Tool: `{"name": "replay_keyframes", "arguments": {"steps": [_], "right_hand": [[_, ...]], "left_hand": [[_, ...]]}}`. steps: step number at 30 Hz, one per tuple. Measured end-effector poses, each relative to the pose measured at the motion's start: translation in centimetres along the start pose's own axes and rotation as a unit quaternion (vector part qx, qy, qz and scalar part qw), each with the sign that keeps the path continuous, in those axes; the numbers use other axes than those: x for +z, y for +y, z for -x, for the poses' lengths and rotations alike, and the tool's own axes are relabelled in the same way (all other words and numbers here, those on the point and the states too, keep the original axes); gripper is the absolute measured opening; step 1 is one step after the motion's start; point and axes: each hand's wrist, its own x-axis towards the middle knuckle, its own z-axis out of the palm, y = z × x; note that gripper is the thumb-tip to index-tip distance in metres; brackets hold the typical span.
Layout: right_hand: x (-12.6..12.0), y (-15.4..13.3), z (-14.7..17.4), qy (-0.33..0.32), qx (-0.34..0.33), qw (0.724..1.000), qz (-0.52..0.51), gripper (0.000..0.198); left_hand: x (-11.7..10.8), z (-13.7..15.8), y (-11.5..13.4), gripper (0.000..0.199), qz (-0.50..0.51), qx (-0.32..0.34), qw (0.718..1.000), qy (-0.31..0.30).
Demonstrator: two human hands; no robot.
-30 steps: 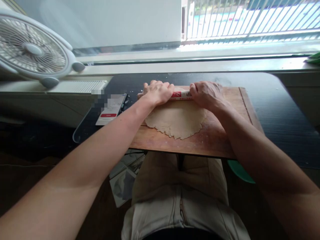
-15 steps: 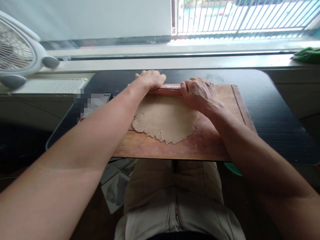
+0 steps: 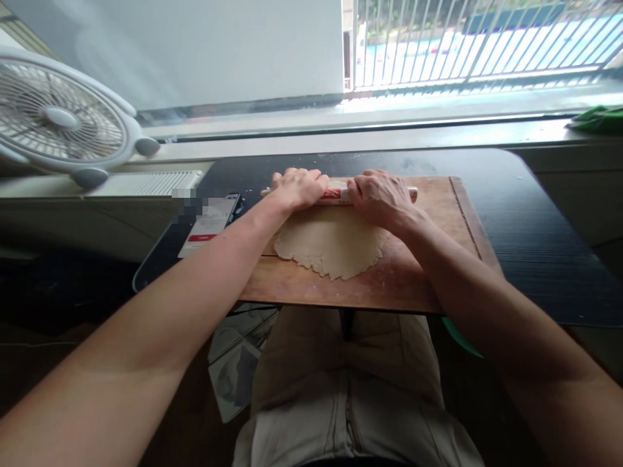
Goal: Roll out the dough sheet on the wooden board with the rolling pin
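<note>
A rolling pin (image 3: 337,194) with a red and white label lies crosswise over the far part of a flat sheet of dough (image 3: 331,240). My left hand (image 3: 300,187) is closed over the pin's left portion, and my right hand (image 3: 380,196) wraps its right portion; the pin's ends poke out beyond both hands. The dough has a ragged, cracked near edge, and a little of it shows beyond the pin. Under the dough is a wooden board (image 3: 413,285), set on a black table (image 3: 530,246).
A phone (image 3: 211,224) lies on the table left of the board, partly blurred out. A white fan (image 3: 63,117) stands at the far left by the windowsill. Green cloth (image 3: 598,120) rests on the sill at right. Below the table's front edge shows a green rim (image 3: 462,338).
The rolling pin has moved slightly nearer over the dough and turned, so its red label now shows between my hands. The camera view has shifted, revealing more of the fan and phone.
</note>
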Motion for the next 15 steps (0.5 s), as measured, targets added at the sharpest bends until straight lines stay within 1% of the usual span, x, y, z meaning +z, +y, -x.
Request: {"name": "replay_keyframes", "arguments": {"steps": [3,5,7,9,12,15], "right_hand": [[0.4,0.5,-0.3,0.019,0.003,1.0,0.0,0.048],[0.6,0.8,-0.4,0.03,0.003,1.0,0.004,0.046],[0.7,1.0,-0.5,0.037,0.003,0.999,0.01,0.044],[0.8,1.1,-0.4,0.039,0.001,0.999,0.017,0.043],[0.7,0.9,-0.3,0.039,-0.008,0.999,0.019,0.042],[0.5,0.3,0.0,0.041,-0.025,0.999,0.012,0.041]], "left_hand": [[-0.3,-3.2,0.0,0.052,0.01,-0.028,0.999,-0.045],[-0.3,-5.2,0.0,0.052,0.011,-0.046,0.997,-0.06],[-0.1,-6.7,-0.1,0.052,0.01,-0.061,0.996,-0.061],[0.2,-7.5,-0.2,0.052,0.011,-0.065,0.997,-0.047],[0.3,-7.0,-0.3,0.05,0.012,-0.054,0.998,-0.023],[0.1,-4.4,-0.3,0.048,0.001,-0.045,0.999,-0.003]]}}
